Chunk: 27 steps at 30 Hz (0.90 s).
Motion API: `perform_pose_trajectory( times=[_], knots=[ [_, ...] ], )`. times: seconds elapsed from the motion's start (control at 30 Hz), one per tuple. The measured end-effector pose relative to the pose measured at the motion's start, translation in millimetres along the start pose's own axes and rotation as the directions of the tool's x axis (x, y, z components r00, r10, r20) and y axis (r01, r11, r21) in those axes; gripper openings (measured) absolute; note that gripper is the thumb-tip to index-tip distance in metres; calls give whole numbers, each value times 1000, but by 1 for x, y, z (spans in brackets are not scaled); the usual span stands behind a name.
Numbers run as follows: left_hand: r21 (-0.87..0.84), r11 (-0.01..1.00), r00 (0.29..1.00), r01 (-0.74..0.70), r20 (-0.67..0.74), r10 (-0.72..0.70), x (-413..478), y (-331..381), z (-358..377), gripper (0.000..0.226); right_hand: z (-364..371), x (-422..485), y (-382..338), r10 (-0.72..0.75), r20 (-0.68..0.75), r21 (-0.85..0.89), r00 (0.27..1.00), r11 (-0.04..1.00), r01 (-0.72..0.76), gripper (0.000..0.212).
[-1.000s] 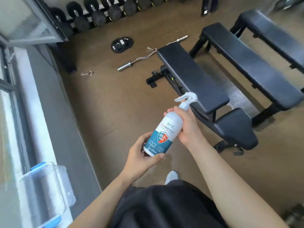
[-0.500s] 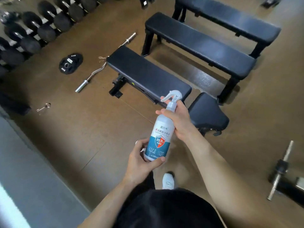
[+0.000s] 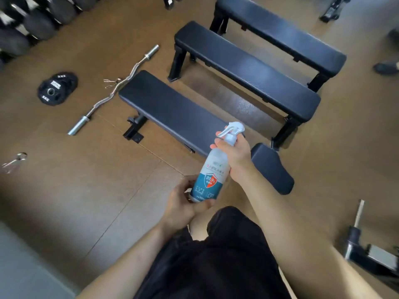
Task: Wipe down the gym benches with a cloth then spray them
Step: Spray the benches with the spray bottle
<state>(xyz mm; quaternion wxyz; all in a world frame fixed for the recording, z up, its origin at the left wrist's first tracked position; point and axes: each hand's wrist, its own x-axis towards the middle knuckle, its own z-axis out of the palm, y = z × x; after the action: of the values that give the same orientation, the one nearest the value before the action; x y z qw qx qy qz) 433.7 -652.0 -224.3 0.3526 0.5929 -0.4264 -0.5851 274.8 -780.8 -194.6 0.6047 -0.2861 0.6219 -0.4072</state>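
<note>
Since both hands are on the spray bottle [image 3: 210, 175] and no cloth shows anywhere, I'd guess the wiping is over and spraying is what's left (can't prove it, the pads don't look clearly wet or dry). The right hand [image 3: 234, 155] is wrapped round the neck just under the trigger. The left hand [image 3: 181, 203] grips the base. The bottle is tilted in the air, nozzle pointing left, at the near end of the nearest bench [image 3: 172, 113] and just left of its seat pad [image 3: 272, 169].

No mist is visible, so I'd say all three still need spraying, including the middle bench [image 3: 248, 70] and the far bench [image 3: 280, 33].

On the floor, a curl bar [image 3: 114, 93] runs past the nearest bench's far left end. Weight plates [image 3: 57, 88] sit left of the bar and a collar clip [image 3: 15, 161] lies at the left edge. Nothing blocks the nearest bench, though the bar could trip you walking round.
</note>
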Motion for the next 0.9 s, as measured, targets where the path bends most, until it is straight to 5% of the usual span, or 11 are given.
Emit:
perform_pose_trajectory(
  times=[0.1,0.3,0.7,0.9],
  knots=[
    [-1,999,999,35,-17,-35,21,7,-2,63,6,30,-3,55,19,-44,998,998,-54,39],
    [5,983,978,185,-98,-184,71,11,7,79,13,95,-4,168,66,-28,984,986,-166,27],
    [5,960,903,281,-339,-263,161,51,23,63,44,223,-22,331,221,-22,917,942,-334,32],
    [-113,916,843,384,-361,-398,190,57,11,72,77,246,-35,315,249,-162,916,946,-281,39]
  ],
)
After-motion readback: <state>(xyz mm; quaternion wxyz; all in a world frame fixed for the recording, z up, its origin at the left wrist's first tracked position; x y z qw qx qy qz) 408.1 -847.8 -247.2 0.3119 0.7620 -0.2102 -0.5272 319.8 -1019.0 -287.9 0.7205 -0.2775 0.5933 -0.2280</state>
